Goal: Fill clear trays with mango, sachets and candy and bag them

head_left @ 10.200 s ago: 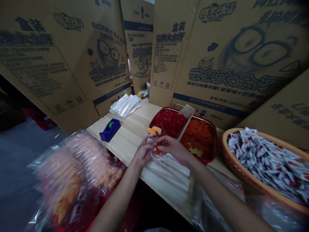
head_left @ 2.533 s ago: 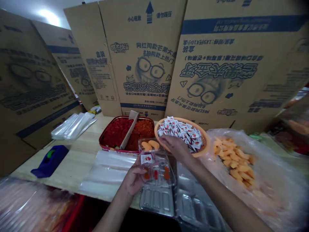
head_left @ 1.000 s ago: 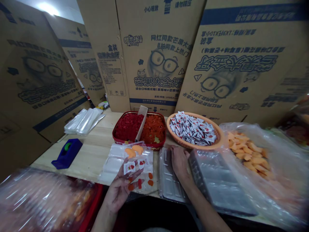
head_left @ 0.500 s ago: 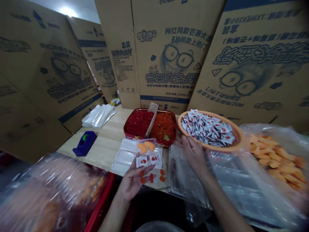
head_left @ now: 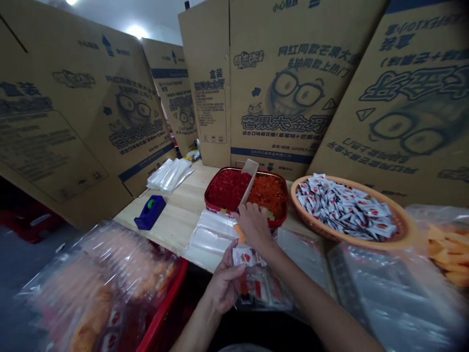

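My left hand [head_left: 224, 283] grips the near left side of a clear plastic tray [head_left: 252, 293]. Inside the tray are a white sachet [head_left: 242, 256] with a red print, an orange gummy piece [head_left: 240, 233] and small red pieces, partly blurred. My right hand [head_left: 254, 227] reaches across the tray's far end, fingers curled down on its edge and covering part of the contents. Just beyond those fingers is a red box [head_left: 208, 203] of red and orange candies, split by a cardboard strip [head_left: 249, 178].
An orange basket [head_left: 406, 220] of sachets stands to the right, near bagged orange gummies [head_left: 449, 254] and stacked clear trays [head_left: 395, 293]. Leftward are a blue tape dispenser [head_left: 150, 212], plastic bags [head_left: 170, 174] and a red crate [head_left: 166, 303] of packed trays. Cardboard boxes [head_left: 286, 98] rise behind.
My right hand has moved left from beside the basket onto the far end of the tray in my left hand. Clear plastic now covers the tray's contents. The view has turned left.
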The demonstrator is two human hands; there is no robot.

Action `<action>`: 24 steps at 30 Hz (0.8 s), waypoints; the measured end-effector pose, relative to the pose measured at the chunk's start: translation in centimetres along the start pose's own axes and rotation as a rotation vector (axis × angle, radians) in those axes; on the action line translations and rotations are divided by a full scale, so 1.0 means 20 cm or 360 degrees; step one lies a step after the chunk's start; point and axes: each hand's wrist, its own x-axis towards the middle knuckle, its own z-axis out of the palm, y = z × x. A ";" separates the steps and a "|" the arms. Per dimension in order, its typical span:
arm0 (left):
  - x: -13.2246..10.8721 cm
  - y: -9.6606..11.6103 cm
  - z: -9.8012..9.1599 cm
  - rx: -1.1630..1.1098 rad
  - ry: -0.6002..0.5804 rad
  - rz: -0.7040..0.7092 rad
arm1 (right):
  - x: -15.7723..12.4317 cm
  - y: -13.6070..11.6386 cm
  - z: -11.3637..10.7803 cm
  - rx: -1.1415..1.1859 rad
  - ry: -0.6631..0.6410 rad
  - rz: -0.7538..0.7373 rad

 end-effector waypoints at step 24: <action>0.52 0.26 -0.33 0.3332 -0.0101 0.1068 | -0.50 0.51 -0.12 0.3317 0.0070 0.1586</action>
